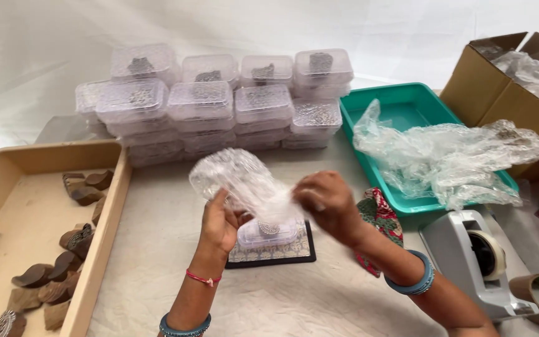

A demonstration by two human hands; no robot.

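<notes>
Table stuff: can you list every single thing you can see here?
Bubble wrap piece: one, clear, held by both hands.
Small plastic box: one, clear, on the patterned pad.
Stacked plastic boxes: many, clear, at the back.
Wooden blocks: many, brown, in the beige tray.
Teal tray: one, holding loose bubble wrap.
Cardboard box: one, brown, far right.
Tape dispenser: one, grey, right.
Left hand: gripping wrap.
Right hand: gripping wrap.

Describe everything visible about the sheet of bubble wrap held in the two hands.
The bubble wrap sheet is clear, crinkled plastic, glossy with small air pockets. It stands raised above the table, its rounded top bulging up and left. The left hand pinches its lower left edge; the right hand pulls its lower right end. It hangs over a small clear lidded box.
</notes>
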